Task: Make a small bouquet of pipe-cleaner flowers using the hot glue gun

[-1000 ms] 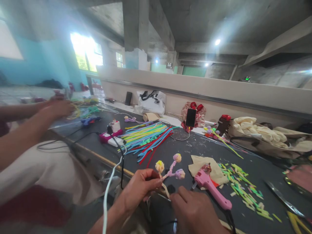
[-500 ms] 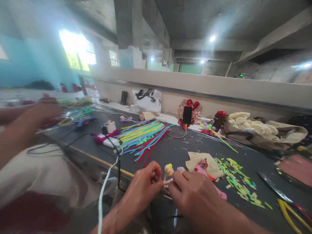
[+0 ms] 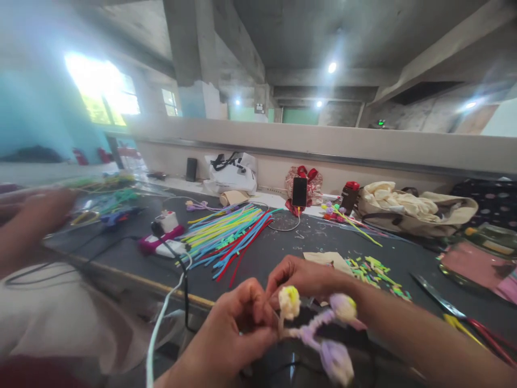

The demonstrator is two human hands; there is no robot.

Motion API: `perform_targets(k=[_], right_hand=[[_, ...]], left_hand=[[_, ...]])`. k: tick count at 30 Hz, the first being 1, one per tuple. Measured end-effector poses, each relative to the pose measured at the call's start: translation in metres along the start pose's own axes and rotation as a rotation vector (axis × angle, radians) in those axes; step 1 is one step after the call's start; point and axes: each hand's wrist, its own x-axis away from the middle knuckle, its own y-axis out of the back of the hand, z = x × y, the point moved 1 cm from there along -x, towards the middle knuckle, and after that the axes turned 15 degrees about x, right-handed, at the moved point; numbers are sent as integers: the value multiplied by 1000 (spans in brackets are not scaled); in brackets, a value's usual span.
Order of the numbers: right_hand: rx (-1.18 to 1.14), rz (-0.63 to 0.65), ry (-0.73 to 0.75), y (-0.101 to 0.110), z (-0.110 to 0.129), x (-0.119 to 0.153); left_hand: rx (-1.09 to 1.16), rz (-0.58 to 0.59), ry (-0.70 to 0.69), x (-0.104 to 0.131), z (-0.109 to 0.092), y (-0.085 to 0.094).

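The left hand [image 3: 232,328] has its thumb and fingers pinched on the stem of a fuzzy flower sprig [image 3: 309,333], which is held up before the near edge of the tabletop [image 3: 278,245]. The sprig branches into three blooms – one cream and yellow near the fingertips, two lilac and cream farther right. The right hand [image 3: 301,276] reaches across behind the sprig, fingers curled in and close against the left fingertips – whether it grips anything I cannot tell, since its fingertips are hidden. Beyond lie coloured fuzzy stems [image 3: 232,237]; to the right, cut pieces [image 3: 374,269] and scissors [image 3: 438,296].
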Motion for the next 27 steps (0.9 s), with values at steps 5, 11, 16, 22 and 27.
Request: perform_targets(k=[5, 11, 16, 22, 27], right_hand=[[-270, -550, -85, -51, -11, 19], [-50, -715, -132, -79, 4, 28], [256, -786, -72, -76, 9, 20], [416, -787, -47, -77, 5, 11], [397, -788, -48, -79, -2, 6]], left_hand=[[193, -238, -150, -11, -1, 9], [83, -382, -244, -28, 14, 8], [-49, -388, -251, -36, 25, 16], [-213, -376, -274, -40, 36, 26], [-188, -398, -262, -40, 42, 27]])
